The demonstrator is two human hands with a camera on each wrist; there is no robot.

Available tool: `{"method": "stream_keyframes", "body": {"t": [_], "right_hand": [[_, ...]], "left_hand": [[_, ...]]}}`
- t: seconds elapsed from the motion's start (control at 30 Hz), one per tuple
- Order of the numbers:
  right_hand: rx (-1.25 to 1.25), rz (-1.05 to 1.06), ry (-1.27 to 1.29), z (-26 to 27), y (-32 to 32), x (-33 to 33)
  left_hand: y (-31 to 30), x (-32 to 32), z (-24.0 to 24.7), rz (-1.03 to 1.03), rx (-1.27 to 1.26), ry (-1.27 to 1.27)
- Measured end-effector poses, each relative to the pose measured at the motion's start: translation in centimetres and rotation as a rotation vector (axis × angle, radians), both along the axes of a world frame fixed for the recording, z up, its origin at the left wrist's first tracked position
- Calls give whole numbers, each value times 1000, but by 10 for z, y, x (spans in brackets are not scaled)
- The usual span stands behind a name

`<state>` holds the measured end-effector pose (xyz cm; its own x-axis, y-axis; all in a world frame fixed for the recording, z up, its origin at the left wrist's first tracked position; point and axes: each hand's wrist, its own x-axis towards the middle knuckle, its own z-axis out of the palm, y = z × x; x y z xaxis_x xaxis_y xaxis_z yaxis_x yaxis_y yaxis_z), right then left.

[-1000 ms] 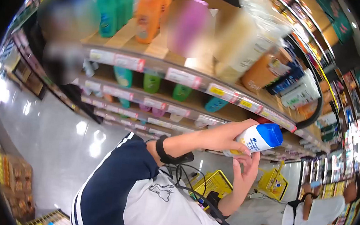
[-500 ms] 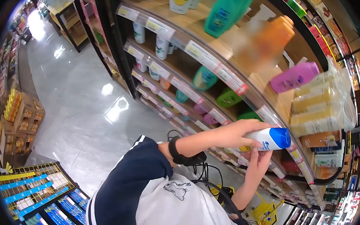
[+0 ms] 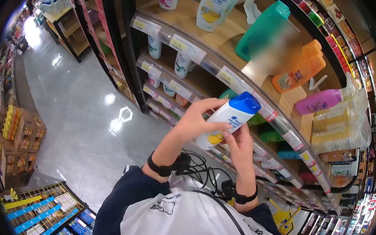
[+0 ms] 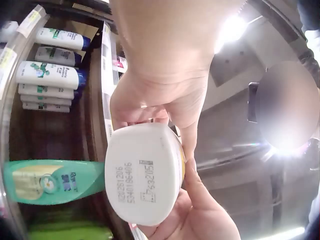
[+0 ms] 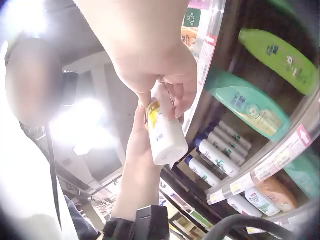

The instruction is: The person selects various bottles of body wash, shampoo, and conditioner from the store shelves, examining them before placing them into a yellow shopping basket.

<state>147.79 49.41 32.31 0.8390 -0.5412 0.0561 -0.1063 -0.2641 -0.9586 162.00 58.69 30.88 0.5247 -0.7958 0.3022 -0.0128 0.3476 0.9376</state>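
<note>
A white shampoo bottle [image 3: 227, 120] with a blue cap is held tilted in front of the chest, cap pointing up and toward the shelves. My left hand [image 3: 196, 120] grips its left side, thumb across the front label. From the lower right, my right hand [image 3: 240, 150] holds it too, its thumb near the left thumb and its other fingers partly hidden behind. In the left wrist view, printed codes show on the bottle's white base [image 4: 142, 175]. The right wrist view shows the yellow part of its label, with my right hand [image 5: 160, 70] above it.
Shelves with price strips [image 3: 226, 76] run close behind the bottle. They carry a green bottle [image 3: 261, 32], an orange bottle [image 3: 300, 69], a purple bottle [image 3: 317, 101] and white bottles [image 3: 216, 7]. Stacked cartons [image 3: 25, 133] and a yellow wire rack [image 3: 53, 204] stand left; a yellow basket [image 3: 282, 215] is lower right.
The head view has turned toward the left part of the shelves. Both hands have brought the bottle leftward in the view, with its cap now tilted further up.
</note>
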Motion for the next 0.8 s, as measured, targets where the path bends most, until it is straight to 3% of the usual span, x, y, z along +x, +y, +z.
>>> {"method": "stream_keyframes", "body": {"t": [0.23,0.37,0.5,0.53,0.63,0.73,0.8], "right_hand": [[9,109,-108,4,5,38],[39,133,40,4,-3,61],[-181,103,-59,33,-4,93],[-200,103,-185,38,-6,105],[-382,93,-226,66,-21,134],[-434,62,-379,84,-30,162],[-464,45,-419,85,-36,179]], "left_hand": [[7,15,0,118,-61,245],[10,23,16,230,-149,345],[4,44,38,302,-311,319],[3,53,42,294,-312,220],[-5,86,64,391,-399,-168],[-7,114,71,612,-300,-589],[-19,124,55,657,-198,-603]]}}
